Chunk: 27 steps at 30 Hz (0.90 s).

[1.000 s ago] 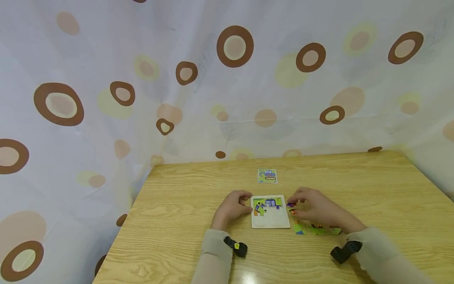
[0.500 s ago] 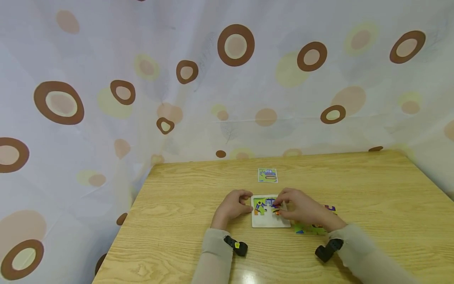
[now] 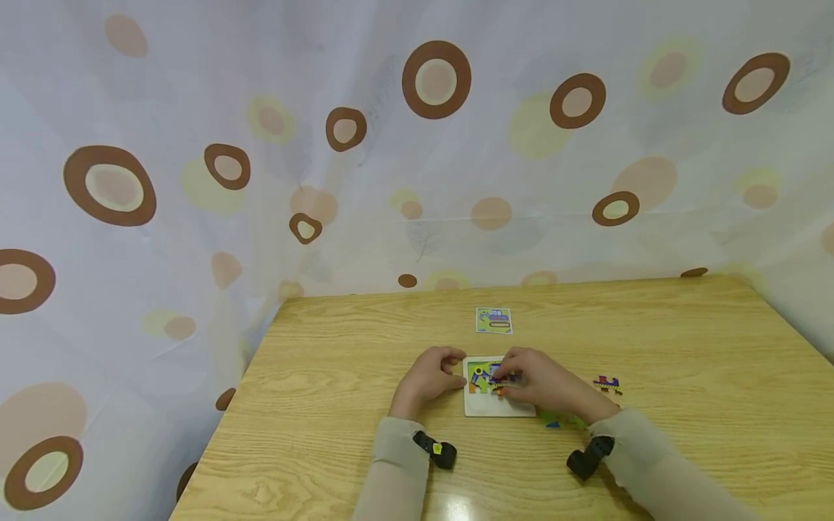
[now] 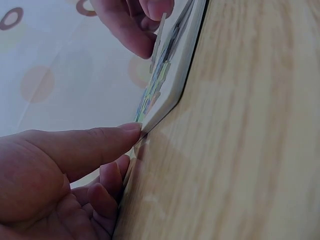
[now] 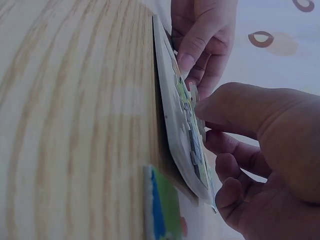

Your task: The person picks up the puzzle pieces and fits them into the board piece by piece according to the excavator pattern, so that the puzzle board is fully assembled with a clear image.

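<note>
Head view, taking the puzzle tray (image 3: 485, 409) as my clock centre and 12 as away from the person. The tray is lying flat on the table (image 3: 326, 391), printed pieces (image 3: 478, 376) filling its upper part, bare white showing around 6.

Right hand (image 3: 546, 380) is reaching in from 3 and pinching a puzzle piece (image 4: 158, 47) between thumb and fingers, tilted over the tray. I'm not managing to tell whether it's touching the pieces below. Left hand (image 3: 425, 380) is holding the tray's rim from 9, thumb touching the edge, fingers bending near the 10 o'clock corner.

Handling: I'm judging the piece light, stiff and thin, probably card or thin wood, with a smooth print that may be slipping a bit under dry fingertips. Knobs are looking like the weak spots, so I'm favouring a pinch on opposite edges of the body, leaving the tabs free. The tray is looking rigid and light, likely to be sliding if pushed, so 9 o'clock on the rim is making sense as the bracing spot.

A loose piece (image 3: 608, 384) is lying at 3, green pieces (image 3: 552, 420) at 4 near the tray, and a picture card (image 3: 494, 320) at 12.
</note>
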Tool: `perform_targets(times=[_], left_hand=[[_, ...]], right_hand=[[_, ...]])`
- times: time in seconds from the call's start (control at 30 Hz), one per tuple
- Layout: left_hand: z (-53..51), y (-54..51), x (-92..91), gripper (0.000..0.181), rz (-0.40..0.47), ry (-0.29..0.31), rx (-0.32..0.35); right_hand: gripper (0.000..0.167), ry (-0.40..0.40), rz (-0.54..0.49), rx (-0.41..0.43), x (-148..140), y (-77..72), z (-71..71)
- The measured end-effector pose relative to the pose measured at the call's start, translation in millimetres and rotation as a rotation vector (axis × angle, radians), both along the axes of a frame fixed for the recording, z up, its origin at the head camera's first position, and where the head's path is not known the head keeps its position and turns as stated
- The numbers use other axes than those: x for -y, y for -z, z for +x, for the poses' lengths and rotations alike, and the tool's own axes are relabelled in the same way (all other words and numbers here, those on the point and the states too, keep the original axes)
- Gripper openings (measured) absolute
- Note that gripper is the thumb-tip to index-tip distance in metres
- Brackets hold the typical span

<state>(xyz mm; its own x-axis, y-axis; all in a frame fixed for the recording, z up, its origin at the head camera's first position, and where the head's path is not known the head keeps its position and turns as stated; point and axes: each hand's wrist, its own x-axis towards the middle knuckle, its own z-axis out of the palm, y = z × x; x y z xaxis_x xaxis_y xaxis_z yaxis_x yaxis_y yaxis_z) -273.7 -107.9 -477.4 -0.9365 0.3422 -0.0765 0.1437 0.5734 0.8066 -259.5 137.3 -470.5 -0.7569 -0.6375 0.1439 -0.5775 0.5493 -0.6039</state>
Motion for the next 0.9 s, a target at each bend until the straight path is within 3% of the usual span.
perform_targets(times=[0.3, 0.9], left_hand=[[-1.4, 1.2, -0.4, 0.041, -0.002, -0.001, 0.007], [-1.0, 1.2, 0.2, 0.04, 0.007, 0.001, -0.003]], right_hand=[[0.021, -0.002, 0.034, -0.056, 5.1, 4.7, -4.1], [0.017, -0.023, 0.053, -0.059, 9.6, 4.0, -6.5]])
